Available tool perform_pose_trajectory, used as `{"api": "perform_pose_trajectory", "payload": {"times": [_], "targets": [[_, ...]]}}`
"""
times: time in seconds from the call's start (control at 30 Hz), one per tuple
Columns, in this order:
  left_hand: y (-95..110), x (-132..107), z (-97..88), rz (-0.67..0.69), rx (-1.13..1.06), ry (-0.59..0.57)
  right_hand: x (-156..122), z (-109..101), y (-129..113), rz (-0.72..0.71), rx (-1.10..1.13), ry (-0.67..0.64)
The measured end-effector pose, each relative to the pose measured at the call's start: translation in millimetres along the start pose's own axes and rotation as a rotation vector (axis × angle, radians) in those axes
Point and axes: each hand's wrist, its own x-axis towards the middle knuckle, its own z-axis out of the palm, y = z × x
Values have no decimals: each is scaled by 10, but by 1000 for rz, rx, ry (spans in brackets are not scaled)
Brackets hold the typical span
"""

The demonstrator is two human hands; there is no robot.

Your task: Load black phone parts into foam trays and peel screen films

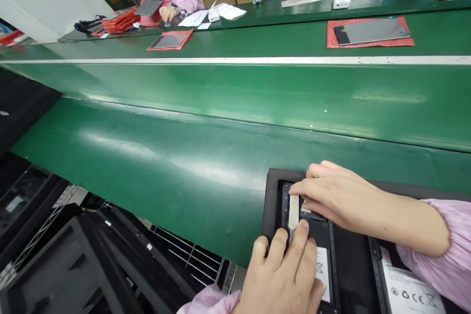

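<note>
An open tablet housing with a white-labelled battery lies in a black foam tray at the lower right. A pale tape strip runs along the housing's upper left part. My left hand rests over the housing, its slightly bent fingers apart and a fingertip at the strip's lower end. Reaching in from the right, my right hand has its index fingertip at the strip's top, with the thumb a little apart below. My hands cover much of the housing.
A second housing with a labelled battery sits farther right in the tray. Black foam trays are stacked on a wire rack at lower left. Across the green bench, screens lie on red bubble wrap, near a co-worker's hand.
</note>
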Motion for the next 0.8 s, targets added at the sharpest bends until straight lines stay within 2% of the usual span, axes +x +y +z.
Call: {"api": "perform_pose_trajectory", "payload": {"times": [0.2, 0.37, 0.5, 0.6, 0.7, 0.8], "targets": [[11, -11, -4, -5, -12, 13, -5, 48, 13, -9, -11, -21], [8, 1, -10, -18, -31, 10, 5, 73, 24, -25, -143, 81], [1, 11, -20, -25, -52, 15, -14, 82, 61, 183, -271, 148], [6, 1, -32, -40, -63, 6, -1, 112, 66, 316, -267, 99], [15, -7, -46, -42, -68, -4, 24, 100, 35, 370, -246, 48], [15, -7, -59, -35, -73, 9, -59, -79, 11, 335, -271, 69]]}}
